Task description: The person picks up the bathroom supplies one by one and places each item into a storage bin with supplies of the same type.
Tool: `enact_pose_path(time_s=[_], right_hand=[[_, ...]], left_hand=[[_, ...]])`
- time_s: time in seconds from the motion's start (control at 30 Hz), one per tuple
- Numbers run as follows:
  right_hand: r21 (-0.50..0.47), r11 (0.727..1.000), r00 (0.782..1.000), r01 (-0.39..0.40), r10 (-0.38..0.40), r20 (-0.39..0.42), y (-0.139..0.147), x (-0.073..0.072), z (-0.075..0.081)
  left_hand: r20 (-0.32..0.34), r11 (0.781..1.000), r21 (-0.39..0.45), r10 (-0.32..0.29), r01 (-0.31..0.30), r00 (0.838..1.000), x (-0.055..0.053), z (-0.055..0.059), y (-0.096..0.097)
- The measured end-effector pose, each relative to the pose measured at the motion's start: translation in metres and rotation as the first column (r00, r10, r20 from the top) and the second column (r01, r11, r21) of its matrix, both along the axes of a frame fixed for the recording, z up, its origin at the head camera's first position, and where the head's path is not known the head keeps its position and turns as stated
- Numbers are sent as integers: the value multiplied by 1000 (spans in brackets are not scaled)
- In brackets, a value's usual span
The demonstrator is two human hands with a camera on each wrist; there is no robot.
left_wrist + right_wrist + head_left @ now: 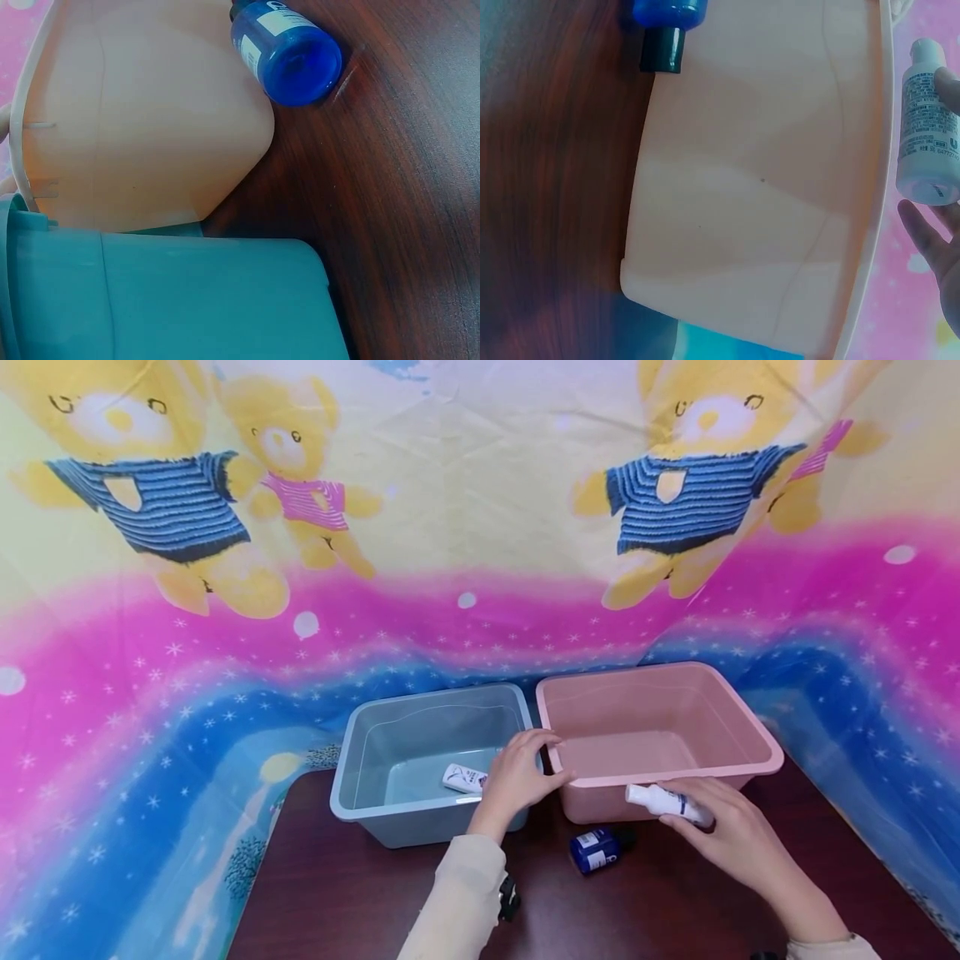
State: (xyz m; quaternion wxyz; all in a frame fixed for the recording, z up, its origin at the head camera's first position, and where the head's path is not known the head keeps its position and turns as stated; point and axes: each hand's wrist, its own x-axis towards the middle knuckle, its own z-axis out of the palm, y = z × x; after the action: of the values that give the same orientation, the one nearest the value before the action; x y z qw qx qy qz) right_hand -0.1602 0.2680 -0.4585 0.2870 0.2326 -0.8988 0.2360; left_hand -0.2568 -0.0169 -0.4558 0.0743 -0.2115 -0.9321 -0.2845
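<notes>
My right hand [723, 827] holds a small white bottle [663, 802] with dark print, tilted, just in front of the pink bin's near rim. In the right wrist view, fine print and the base of the bottle [928, 135] show. My left hand [521, 781] is at the near left corner of the pink bin [761, 747], thumb and fingers spread apart by its rim. A blue bottle [595, 850] with a black cap lies on the table below. Inside the grey-blue bin [348, 777] is a white container [463, 778], partly hidden by my left hand.
Both bins stand side by side on a dark wooden table [322, 868]. A colourful cloth [465, 527] with printed bears hangs behind them and down both sides. In the left wrist view the blue bottle [296, 60] lies close to the pink bin's wall.
</notes>
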Motion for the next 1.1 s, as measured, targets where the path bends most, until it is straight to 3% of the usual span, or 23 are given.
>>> enact_pose_path(time_s=[0.5, 0.77, 1.1], right_hand=[[-10, 998, 999, 55, -55, -2, 8, -10, 6], [-54, 995, 996, 89, -88, 30, 11, -16, 10], [-86, 995, 999, 50, -48, 24, 16, -30, 16]], left_hand=[[-14, 1000, -9, -2, 2, 1000, 0, 2, 0], [27, 1000, 20, -6, 5, 1000, -3, 1, 0], [26, 1000, 19, -3, 3, 1000, -4, 1, -1]])
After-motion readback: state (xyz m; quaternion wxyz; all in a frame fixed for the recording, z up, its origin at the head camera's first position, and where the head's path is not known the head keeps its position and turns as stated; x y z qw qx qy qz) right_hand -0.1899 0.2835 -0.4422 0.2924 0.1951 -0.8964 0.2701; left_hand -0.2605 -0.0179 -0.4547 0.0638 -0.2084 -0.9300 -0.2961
